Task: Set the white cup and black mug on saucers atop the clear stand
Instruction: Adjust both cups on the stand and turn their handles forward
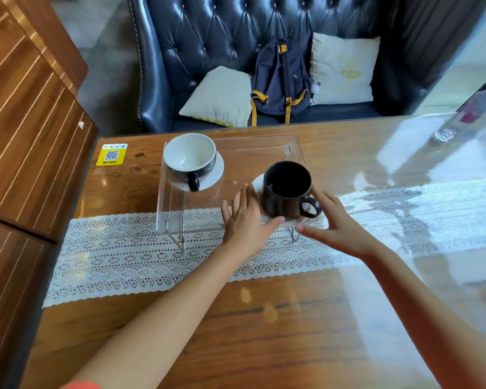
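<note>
A clear acrylic stand (250, 147) stands on the wooden table over a white lace runner. On its left rear part, a wide cup (190, 157), white inside and dark outside, rests on a white saucer (215, 171). At the stand's front right, the black mug (286, 189) sits on a second white saucer (257, 182), handle pointing right. My left hand (243, 217) lies spread beside the mug's left, thumb touching the saucer's front rim. My right hand (334, 220) hovers at the mug's right, fingers apart near the handle. Neither hand grips anything.
The lace runner (124, 256) crosses the table. A yellow QR sticker (111, 155) lies at the far left corner. Behind the table, a dark leather sofa holds two pale cushions and a navy backpack (281, 80). A wooden partition (31, 136) stands left; a glass object (443, 134) sits far right.
</note>
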A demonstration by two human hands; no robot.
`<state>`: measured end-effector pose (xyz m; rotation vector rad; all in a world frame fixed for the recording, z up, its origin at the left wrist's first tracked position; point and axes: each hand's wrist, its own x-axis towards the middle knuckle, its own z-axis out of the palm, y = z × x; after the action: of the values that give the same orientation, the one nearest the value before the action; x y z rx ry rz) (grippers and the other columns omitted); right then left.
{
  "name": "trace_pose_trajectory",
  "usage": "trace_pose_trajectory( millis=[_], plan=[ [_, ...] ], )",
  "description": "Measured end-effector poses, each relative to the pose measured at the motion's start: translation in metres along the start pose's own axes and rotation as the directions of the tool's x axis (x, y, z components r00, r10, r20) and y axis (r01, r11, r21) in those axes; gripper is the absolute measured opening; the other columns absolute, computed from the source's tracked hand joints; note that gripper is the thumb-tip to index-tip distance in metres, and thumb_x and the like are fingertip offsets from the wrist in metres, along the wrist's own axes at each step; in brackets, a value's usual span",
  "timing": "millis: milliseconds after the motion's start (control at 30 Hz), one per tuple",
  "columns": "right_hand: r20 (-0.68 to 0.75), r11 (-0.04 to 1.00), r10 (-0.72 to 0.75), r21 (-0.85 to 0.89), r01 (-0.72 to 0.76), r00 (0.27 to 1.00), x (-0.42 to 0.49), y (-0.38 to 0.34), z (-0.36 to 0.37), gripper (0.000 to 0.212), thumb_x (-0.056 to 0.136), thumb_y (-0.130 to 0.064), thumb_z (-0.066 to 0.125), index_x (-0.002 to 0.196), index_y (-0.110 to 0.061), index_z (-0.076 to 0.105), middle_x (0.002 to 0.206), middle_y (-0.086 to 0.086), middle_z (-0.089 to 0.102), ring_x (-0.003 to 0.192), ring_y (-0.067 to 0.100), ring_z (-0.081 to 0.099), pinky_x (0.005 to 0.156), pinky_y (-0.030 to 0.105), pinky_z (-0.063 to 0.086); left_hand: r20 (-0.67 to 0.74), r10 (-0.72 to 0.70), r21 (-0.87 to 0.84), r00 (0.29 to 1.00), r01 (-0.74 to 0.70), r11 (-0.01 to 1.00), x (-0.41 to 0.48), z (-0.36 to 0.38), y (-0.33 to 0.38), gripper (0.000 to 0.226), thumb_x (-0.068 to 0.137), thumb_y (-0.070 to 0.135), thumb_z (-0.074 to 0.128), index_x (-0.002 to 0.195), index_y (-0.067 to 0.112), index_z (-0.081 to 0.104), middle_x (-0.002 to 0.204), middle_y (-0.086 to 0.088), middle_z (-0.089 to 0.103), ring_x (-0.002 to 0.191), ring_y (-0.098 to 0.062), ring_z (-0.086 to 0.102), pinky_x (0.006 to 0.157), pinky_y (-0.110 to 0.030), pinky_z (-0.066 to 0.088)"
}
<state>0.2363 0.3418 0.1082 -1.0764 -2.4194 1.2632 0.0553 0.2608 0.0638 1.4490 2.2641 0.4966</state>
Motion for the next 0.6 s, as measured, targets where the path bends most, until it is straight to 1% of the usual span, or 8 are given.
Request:
trace_pose_trajectory(
  millis=[100, 167, 233, 300, 367, 467, 500, 600],
  plan=[
    [0.018, 0.997, 0.006, -0.076, -0.004, 1.0, 0.001, 0.007, -0.002, 0.108, 0.063, -0.071, 0.059, 0.149, -0.039, 0.004, 0.15, -0.02, 0.024, 0.146, 0.019, 0.012, 0.117, 0.052, 0.021, -0.033, 0.028, -0.02, 0.999, -0.029, 0.999, 0.006, 0.002, -0.003, 0.09, 0.084, 0.062, 0.043, 0.149, 0.014, 0.004, 0.161, -0.004, 0.003, 0.147, -0.014, -0.004, 0.116, -0.047, -0.008],
    [0.03, 0.987, 0.009, -0.162, -0.004, 1.0, 0.004, 0.01, -0.006, 0.107, 0.064, -0.073, 0.055, 0.149, -0.039, -0.001, 0.156, -0.016, 0.022, 0.147, 0.021, 0.01, 0.116, 0.057, 0.02, -0.042, 0.045, -0.021, 0.998, -0.046, 0.999, 0.011, -0.001, -0.006, 0.082, 0.088, 0.055, 0.043, 0.149, 0.014, 0.009, 0.161, -0.004, 0.006, 0.147, -0.014, -0.004, 0.116, -0.048, -0.009],
    [0.032, 0.964, 0.008, -0.266, 0.001, 0.999, 0.007, 0.012, -0.005, 0.103, 0.071, -0.07, 0.052, 0.149, -0.038, -0.006, 0.159, -0.011, 0.022, 0.148, 0.021, 0.008, 0.115, 0.057, 0.019, -0.031, 0.056, -0.014, 0.998, -0.057, 0.998, 0.019, -0.005, -0.009, 0.073, 0.091, 0.049, 0.042, 0.149, 0.015, 0.013, 0.161, -0.004, 0.007, 0.147, -0.015, -0.005, 0.117, -0.049, -0.008],
    [0.015, 0.939, 0.006, -0.345, -0.001, 1.0, 0.012, 0.012, -0.002, 0.098, 0.079, -0.062, 0.054, 0.149, -0.036, -0.011, 0.159, -0.01, 0.021, 0.149, 0.02, 0.005, 0.117, 0.053, 0.016, 0.004, 0.067, -0.018, 0.998, -0.067, 0.998, 0.027, -0.008, -0.009, 0.07, 0.093, 0.045, 0.042, 0.15, 0.018, 0.011, 0.161, -0.004, 0.003, 0.147, -0.016, -0.008, 0.116, -0.051, -0.008],
    [-0.005, 0.92, 0.001, -0.391, -0.003, 1.0, 0.018, 0.011, -0.001, 0.095, 0.083, -0.057, 0.053, 0.149, -0.033, -0.01, 0.159, -0.009, 0.021, 0.149, 0.021, 0.003, 0.116, 0.049, 0.014, 0.036, 0.072, -0.021, 0.997, -0.071, 0.997, 0.034, -0.01, -0.008, 0.078, 0.089, 0.051, 0.045, 0.15, 0.018, 0.008, 0.161, -0.004, -0.001, 0.147, -0.016, -0.012, 0.116, -0.051, -0.01],
    [-0.017, 0.907, -0.006, -0.422, -0.002, 1.0, 0.027, 0.011, -0.003, 0.091, 0.084, -0.057, 0.051, 0.151, -0.03, -0.006, 0.16, -0.006, 0.019, 0.149, 0.023, 0.002, 0.117, 0.05, 0.013, 0.076, 0.08, -0.022, 0.994, -0.078, 0.997, 0.042, -0.011, -0.006, 0.108, 0.071, 0.068, 0.056, 0.15, 0.016, 0.004, 0.161, -0.005, -0.004, 0.146, -0.015, -0.015, 0.114, -0.049, -0.01],
    [-0.017, 0.906, -0.006, -0.423, -0.002, 1.0, 0.03, 0.012, -0.003, 0.091, 0.084, -0.056, 0.051, 0.151, -0.029, -0.005, 0.16, -0.005, 0.019, 0.149, 0.023, 0.002, 0.117, 0.05, 0.013, 0.075, 0.081, -0.022, 0.994, -0.08, 0.997, 0.045, -0.012, -0.006, 0.113, 0.067, 0.071, 0.059, 0.15, 0.017, 0.004, 0.161, -0.005, -0.003, 0.146, -0.015, -0.014, 0.115, -0.048, -0.01],
    [-0.028, 0.902, -0.001, -0.431, -0.011, 1.0, 0.042, 0.013, -0.006, 0.089, 0.085, -0.056, 0.05, 0.151, -0.028, -0.002, 0.161, -0.002, 0.016, 0.149, 0.025, 0.002, 0.117, 0.054, 0.014, 0.036, 0.074, -0.03, 0.997, -0.073, 0.997, 0.055, -0.014, -0.005, 0.115, 0.062, 0.074, 0.06, 0.149, 0.02, 0.007, 0.161, -0.004, 0.001, 0.147, -0.015, -0.012, 0.117, -0.047, -0.008]
  ],
)
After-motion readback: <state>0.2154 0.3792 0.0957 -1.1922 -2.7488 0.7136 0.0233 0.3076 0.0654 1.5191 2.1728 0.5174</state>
